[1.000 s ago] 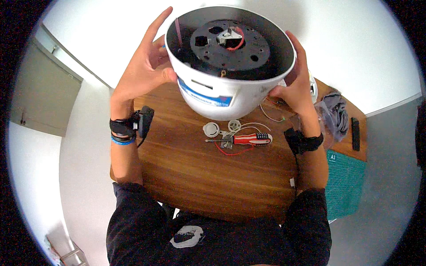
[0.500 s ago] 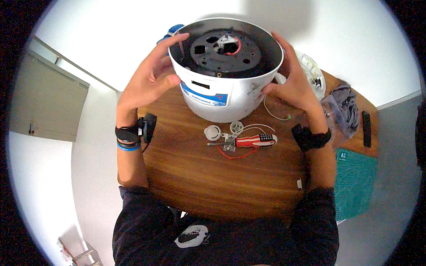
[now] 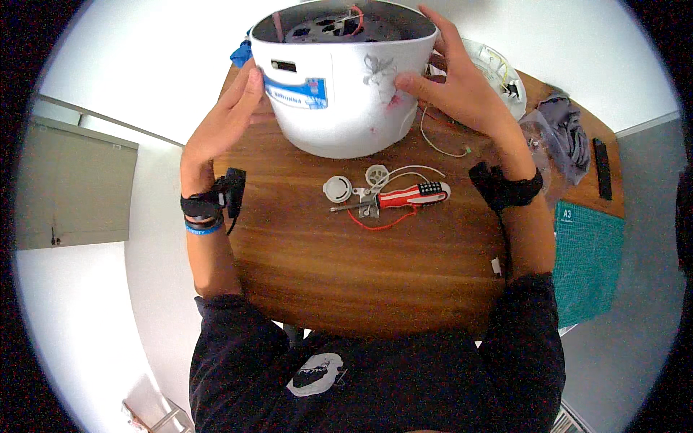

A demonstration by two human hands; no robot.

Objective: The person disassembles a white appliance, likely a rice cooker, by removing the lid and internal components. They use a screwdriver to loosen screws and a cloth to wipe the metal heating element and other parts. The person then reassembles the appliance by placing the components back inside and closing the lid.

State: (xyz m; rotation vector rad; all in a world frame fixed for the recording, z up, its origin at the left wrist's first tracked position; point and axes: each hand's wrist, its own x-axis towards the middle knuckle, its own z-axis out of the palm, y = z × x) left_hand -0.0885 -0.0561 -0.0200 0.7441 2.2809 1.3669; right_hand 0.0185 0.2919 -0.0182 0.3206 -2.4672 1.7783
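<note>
A white rice cooker housing (image 3: pixel 345 108), with a printed flower and a blue label, stands at the far side of the table. Its open top shows a dark inside with a holed metal plate (image 3: pixel 343 29) and a red wire. My left hand (image 3: pixel 229 115) presses on its left wall, thumb in front and fingers mostly hidden behind. Opposite, my right hand (image 3: pixel 462 90) grips the right wall, fingers up at the rim and thumb across the front. Nearer me lie a red-and-white screwdriver (image 3: pixel 411 195), a round white cap (image 3: pixel 337 189) and a small white spoked part (image 3: pixel 376 175).
Behind my right hand rests a round white part with wires (image 3: pixel 498 72). Further right are a grey cloth in a plastic bag (image 3: pixel 563 137), a black remote-like bar (image 3: pixel 602 169) and a green cutting mat (image 3: pixel 588 260). A white scrap (image 3: pixel 495 265) lies by my right forearm.
The housing has turned, its label and flower shifting left. My left hand has slid down from the rim to the wall. The whole view has shifted, so the table things appear higher.
</note>
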